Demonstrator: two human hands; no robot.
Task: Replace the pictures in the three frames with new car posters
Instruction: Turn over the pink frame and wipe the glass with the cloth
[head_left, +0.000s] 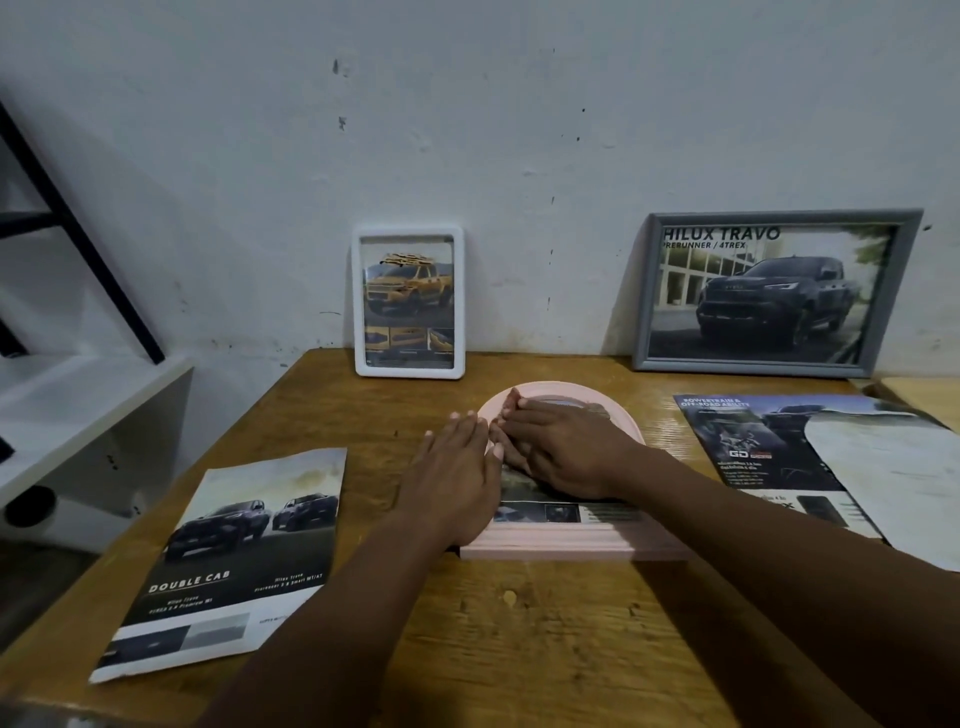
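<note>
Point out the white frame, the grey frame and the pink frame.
white frame (358, 306): head view, left border.
grey frame (644, 296): head view, left border.
pink frame (550, 545): head view, bottom edge.

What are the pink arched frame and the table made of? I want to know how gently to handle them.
The pink arched frame looks like painted wood or moulded plastic, matte, with a stepped profile along its base; I cannot tell which. The table appears to be wood with a yellowish varnish: grain lines and small chips show.
</note>
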